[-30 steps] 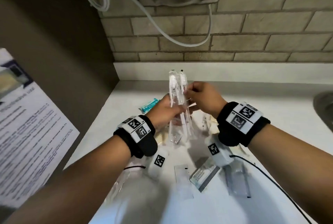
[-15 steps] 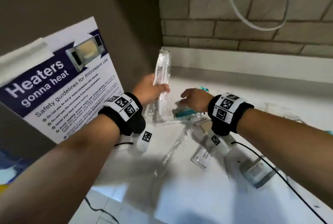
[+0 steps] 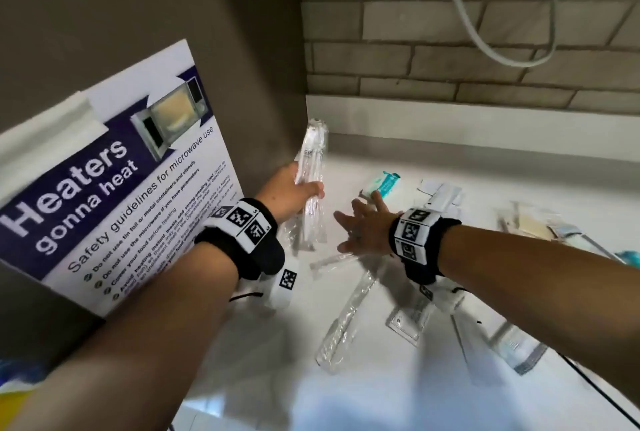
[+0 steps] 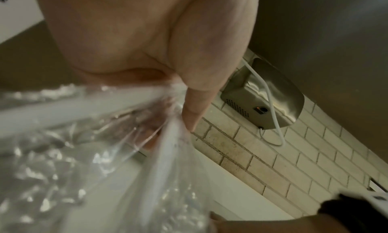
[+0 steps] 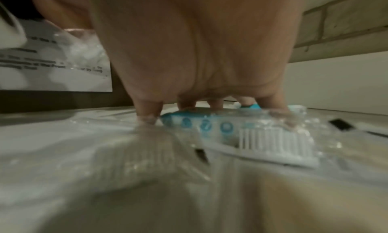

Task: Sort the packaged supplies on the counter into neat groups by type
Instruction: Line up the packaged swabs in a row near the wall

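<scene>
From the head view we see the whole white counter in its corner, with a brick wall behind and a microwave safety poster taped on the left. The left hand grips a bundle of long clear packets, held upright near the corner, above the counter. The right hand lies low with its fingers spread and straight, reaching to a teal packet. Other clear packets lie scattered nearer us, among them 1 long narrow sleeve and a flat rectangular pack.

The left wrist view adds what the head view hides: the left hand has thumb and fingers closed round crinkled, glossy film with white sticks inside, and a brushed metal wall unit with a white cord is fixed to the pale tiles.

The right wrist view shows the contact: the right hand presses its fingertips on the counter and on the teal packet. In front lies a wrapped toothbrush, its white bristles in straight rows under clear film. The nearest wrapping is too blurred to tell.
</scene>
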{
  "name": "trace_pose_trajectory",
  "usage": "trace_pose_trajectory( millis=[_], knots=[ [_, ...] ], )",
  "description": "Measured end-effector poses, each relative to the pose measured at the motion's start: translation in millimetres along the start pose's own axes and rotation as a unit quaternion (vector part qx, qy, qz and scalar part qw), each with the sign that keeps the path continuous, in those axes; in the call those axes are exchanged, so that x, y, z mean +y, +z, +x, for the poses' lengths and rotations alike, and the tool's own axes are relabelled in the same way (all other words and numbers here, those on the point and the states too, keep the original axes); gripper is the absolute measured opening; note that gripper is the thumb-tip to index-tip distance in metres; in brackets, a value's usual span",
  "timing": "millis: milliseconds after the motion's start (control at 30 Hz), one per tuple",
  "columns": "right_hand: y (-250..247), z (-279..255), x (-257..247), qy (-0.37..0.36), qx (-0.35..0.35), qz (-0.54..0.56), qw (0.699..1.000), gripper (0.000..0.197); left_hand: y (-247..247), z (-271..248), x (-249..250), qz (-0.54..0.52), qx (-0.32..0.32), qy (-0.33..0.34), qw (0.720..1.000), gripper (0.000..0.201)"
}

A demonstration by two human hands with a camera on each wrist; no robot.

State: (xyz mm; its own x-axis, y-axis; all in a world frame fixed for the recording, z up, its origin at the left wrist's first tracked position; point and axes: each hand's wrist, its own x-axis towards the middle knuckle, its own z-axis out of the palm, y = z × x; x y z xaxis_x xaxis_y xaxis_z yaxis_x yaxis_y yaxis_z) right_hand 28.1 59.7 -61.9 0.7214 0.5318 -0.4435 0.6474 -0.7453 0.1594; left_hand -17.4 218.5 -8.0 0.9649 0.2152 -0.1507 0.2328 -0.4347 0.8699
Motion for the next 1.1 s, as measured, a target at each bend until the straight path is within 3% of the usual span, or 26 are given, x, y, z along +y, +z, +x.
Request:
trace_pose_trajectory(
  millis=[133,200,433,533,667,767,833,867,900,1000,1100],
  knots=[
    [11,-29,21,-0.038,-0.020,0.004,0.999,0.076,17,7,-3,0.007,-0.046,-0.010,0.999,0.017],
    [24,-35,33,-0.015,-0.030,0.036,0.999,0.082,27,9,-2,0.009,-0.065,-0.011,0.998,0.013],
    [53,-78,67,-0.016,-0.033,0.076,0.996,0.080,60,3,9,0.033,-0.130,-0.015,0.991,0.028],
    [58,-79,75,-0.010,-0.046,0.074,0.996,0.082,72,-2,10,0.039,-0.148,-0.020,0.988,0.010],
    [56,-78,82,-0.013,-0.068,0.061,0.996,0.086,75,-3,5,0.034,-0.159,-0.026,0.986,0.008],
    [40,-87,71,-0.020,-0.014,0.058,0.998,0.067,73,-5,1,0.012,-0.155,-0.028,0.987,0.007],
    [26,-98,63,-0.047,0.044,0.149,0.987,0.044,70,-4,-1,0.008,-0.153,-0.024,0.988,0.011],
    [23,-104,60,-0.053,0.040,0.212,0.975,0.035,69,-3,-1,0.011,-0.152,-0.022,0.988,0.017],
    [20,-109,54,-0.057,0.008,0.247,0.967,0.040,68,-3,0,0.014,-0.150,-0.019,0.988,0.022],
    [24,-119,36,-0.080,-0.082,0.116,0.987,0.068,68,-4,3,0.002,-0.146,-0.007,0.989,0.021],
    [30,-121,25,-0.100,-0.032,0.044,0.994,0.050,72,-7,5,0.009,-0.151,0.010,0.988,0.019]
  ],
)
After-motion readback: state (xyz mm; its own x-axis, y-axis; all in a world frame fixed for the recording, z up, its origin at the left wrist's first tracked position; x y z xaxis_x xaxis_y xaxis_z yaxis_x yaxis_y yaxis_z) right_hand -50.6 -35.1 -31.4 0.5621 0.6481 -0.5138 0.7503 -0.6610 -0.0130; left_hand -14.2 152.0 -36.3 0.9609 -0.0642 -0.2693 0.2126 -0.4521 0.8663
